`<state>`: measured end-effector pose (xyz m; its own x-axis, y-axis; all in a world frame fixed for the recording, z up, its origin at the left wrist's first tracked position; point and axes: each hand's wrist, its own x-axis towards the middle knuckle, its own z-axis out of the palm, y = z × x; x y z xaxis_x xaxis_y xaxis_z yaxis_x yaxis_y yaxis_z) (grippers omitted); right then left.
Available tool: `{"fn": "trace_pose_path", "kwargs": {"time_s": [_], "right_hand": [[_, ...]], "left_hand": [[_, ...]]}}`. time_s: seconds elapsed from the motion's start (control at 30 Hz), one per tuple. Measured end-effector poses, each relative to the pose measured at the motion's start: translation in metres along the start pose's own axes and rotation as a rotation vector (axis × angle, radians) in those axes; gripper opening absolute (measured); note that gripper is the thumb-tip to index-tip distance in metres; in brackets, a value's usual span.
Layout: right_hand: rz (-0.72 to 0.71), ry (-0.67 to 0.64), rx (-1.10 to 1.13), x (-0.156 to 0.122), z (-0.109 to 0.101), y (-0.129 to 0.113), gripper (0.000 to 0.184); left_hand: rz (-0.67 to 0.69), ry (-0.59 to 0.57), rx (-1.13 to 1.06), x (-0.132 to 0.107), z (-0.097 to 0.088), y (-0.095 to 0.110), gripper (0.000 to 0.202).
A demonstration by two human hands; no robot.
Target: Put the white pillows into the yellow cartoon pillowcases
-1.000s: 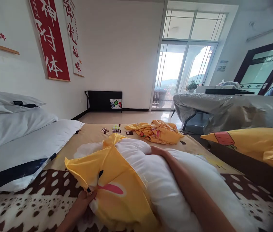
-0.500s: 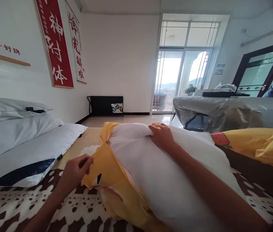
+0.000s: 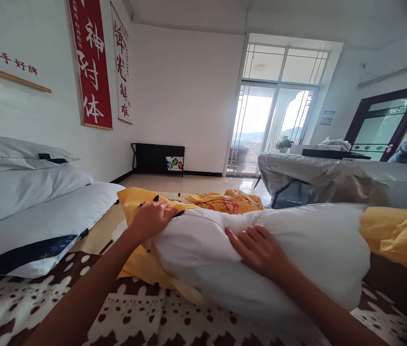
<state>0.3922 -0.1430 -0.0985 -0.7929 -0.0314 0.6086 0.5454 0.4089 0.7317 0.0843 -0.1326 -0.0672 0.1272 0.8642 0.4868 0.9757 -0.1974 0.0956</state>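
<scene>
A plump white pillow (image 3: 203, 254) lies across the middle, its left end inside a yellow pillowcase (image 3: 134, 199). My left hand (image 3: 153, 218) grips the pillowcase's upper edge where it meets the pillow, fingers curled over the cloth. On the pillow's top, right of centre, my right hand (image 3: 257, 250) has its fingers bent and pressed into the white fabric, holding it. The underside of the pillow and the part inside the case are hidden.
White pillows (image 3: 33, 206) are stacked at the left. Under everything spreads a brown and white patterned blanket (image 3: 131, 307). Crumpled yellow cloth (image 3: 228, 201) lies behind the pillow, and more yellow fabric (image 3: 398, 230) at the right. A plastic-covered table (image 3: 297, 168) stands beyond.
My left hand has moved up and right onto the pillowcase's upper edge. The pillow has swung to lie more crosswise, uncovering yellow cloth behind it. My right hand has shifted lower and right.
</scene>
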Motion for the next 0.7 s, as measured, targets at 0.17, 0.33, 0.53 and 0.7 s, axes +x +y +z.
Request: {"fn": "trace_pose_path", "kwargs": {"time_s": [0.17, 0.33, 0.53, 0.7], "right_hand": [[0.263, -0.295, 0.114, 0.023, -0.019, 0.004, 0.047], [0.280, -0.335, 0.217, 0.069, -0.036, -0.012, 0.078], [0.133, -0.519, 0.260, 0.082, -0.021, -0.044, 0.050], [0.006, -0.443, 0.270, 0.074, -0.026, -0.052, 0.040]], "left_hand": [[0.034, -0.081, 0.091, -0.013, -0.012, 0.013, 0.053], [0.144, -0.210, 0.177, -0.020, -0.035, 0.035, 0.049], [0.294, -0.342, 0.346, -0.033, -0.034, 0.037, 0.041], [0.109, -0.201, 0.432, -0.021, -0.031, 0.029, 0.034]]}}
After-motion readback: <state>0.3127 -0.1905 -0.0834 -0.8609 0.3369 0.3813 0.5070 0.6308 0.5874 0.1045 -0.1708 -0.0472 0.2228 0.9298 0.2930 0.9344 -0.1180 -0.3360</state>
